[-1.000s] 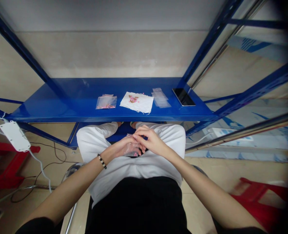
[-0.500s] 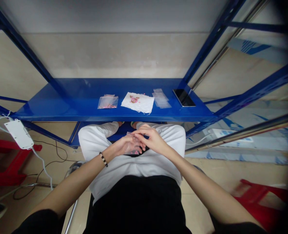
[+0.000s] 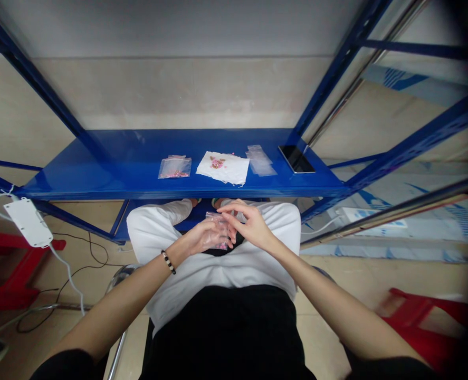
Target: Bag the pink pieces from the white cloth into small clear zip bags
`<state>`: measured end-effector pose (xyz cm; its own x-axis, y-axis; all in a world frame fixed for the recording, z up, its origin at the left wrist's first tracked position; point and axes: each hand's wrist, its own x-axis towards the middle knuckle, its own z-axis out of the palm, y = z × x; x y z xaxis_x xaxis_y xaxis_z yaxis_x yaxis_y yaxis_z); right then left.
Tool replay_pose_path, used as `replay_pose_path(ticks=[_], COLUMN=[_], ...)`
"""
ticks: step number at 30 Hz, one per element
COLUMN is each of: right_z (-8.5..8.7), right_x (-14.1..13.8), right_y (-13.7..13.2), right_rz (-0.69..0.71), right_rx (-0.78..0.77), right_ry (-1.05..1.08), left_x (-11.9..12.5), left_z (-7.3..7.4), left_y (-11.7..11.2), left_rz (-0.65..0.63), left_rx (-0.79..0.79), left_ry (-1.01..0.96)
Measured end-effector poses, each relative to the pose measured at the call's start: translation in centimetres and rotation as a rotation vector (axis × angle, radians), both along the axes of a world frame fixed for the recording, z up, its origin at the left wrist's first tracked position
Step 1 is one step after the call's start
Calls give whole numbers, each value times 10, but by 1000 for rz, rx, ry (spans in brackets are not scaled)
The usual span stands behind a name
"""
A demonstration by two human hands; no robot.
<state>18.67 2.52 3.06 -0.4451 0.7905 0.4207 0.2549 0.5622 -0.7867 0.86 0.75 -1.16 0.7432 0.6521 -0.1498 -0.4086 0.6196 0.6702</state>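
Note:
Over my lap, my left hand (image 3: 200, 237) is closed on a small clear zip bag (image 3: 219, 238) with a few pink bits at its bottom. My right hand (image 3: 251, 224) is at the bag's right side, its fingers apart and bent towards the bag's upper edge; whether a fingertip touches it I cannot tell. On the blue shelf (image 3: 139, 182) in front lies a white paper sheet (image 3: 234, 170) with a small heap of pink and brown beads (image 3: 217, 163). To its left is a filled clear bag (image 3: 174, 168); to its right are several flat clear bags (image 3: 261, 161).
A dark-screened phone (image 3: 297, 159) lies at the shelf's right end. Blue posts rise at both sides. A white power strip (image 3: 28, 221) hangs at the left with its cable. Red stools (image 3: 16, 279) stand low at both sides.
My right hand has drawn slightly to the right, its fingers a little more apart. My left hand still holds the bag in nearly the same place. The view has shifted slightly.

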Motion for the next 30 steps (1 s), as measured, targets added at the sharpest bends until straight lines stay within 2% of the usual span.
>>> replay_pose_path(ticks=[5,11,16,19,22,26,28,30], right_z=[3,-2,7,19,33,42,39,33], right_x=[4,8,16,27,39,47,47,44], right_y=[5,11,29,69,129,205,232,251], right_rz=[2,-31,-73,-149,-306,-543,-531,-462], right_rx=[-51,-140,-115,-37,87,195,177,141], right_ry=[83,149,212,251,207,-141,-270,-352], left_x=[0,-6,-12,-12,-10,-7,-6,-6], left_z=[4,22,32,33,30,28,28,27], left_y=[2,4,5,7,11,13,12,13], left_rz=[62,153,247,298,342,381,385,381], left_rx=[-31,8,22,32,37,49,52,58], left_ry=[-87,-132,-149,-168,-155,-119,-104,-100])
